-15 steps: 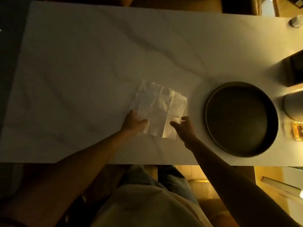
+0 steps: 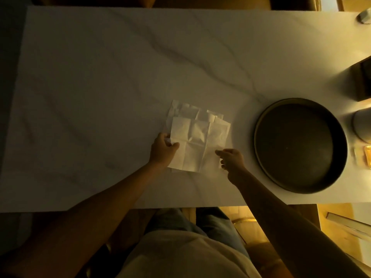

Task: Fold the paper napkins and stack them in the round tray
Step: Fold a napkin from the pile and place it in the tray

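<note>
Your left hand (image 2: 163, 150) pinches the left edge of the creased white paper napkin (image 2: 197, 140), thumb on top. Your right hand (image 2: 230, 159) pinches its lower right corner with curled fingers. The napkin lies unfolded over other napkins on the white marble desk (image 2: 100, 77), near the dark round metal tray (image 2: 300, 145).

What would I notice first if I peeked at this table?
The creased white napkin in the middle of the marble table, glowing in the dim light. The left hand grips its left edge and the right hand pinches its right edge. To its right sits a big, dark round tray with nothing in it.
</note>
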